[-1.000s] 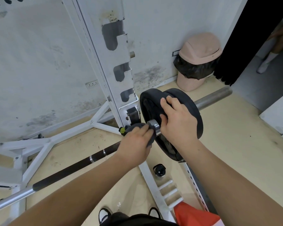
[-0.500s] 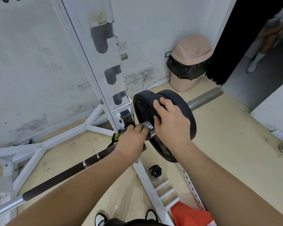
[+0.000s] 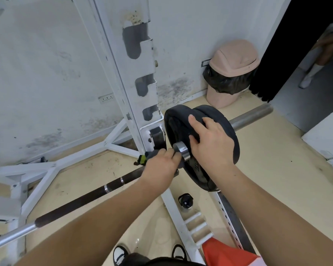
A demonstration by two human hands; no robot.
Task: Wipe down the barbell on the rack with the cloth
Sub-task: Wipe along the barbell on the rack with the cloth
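The barbell (image 3: 88, 196) runs from lower left to upper right across the white rack (image 3: 135, 77). Its shaft is dark with silver rings, and its steel sleeve end (image 3: 252, 116) sticks out past two black weight plates (image 3: 215, 120). My left hand (image 3: 161, 167) is closed around the shaft just inside the steel collar (image 3: 182, 149), pressing a grey cloth (image 3: 152, 154) with a yellow-green tag against it. Most of the cloth is hidden under my fingers. My right hand (image 3: 211, 143) rests flat on the face of the inner plate, fingers spread.
A pink swing-lid bin (image 3: 231, 73) with a black liner stands by the wall at the back right. A black bottle (image 3: 185, 201) lies on the beige floor beside the rack's base rail. Someone's legs (image 3: 315, 70) show at the far right doorway.
My left hand with the cloth has slid along the shaft away from the collar, then back toward it. My right hand stays on the plate. The camera shifted slightly.
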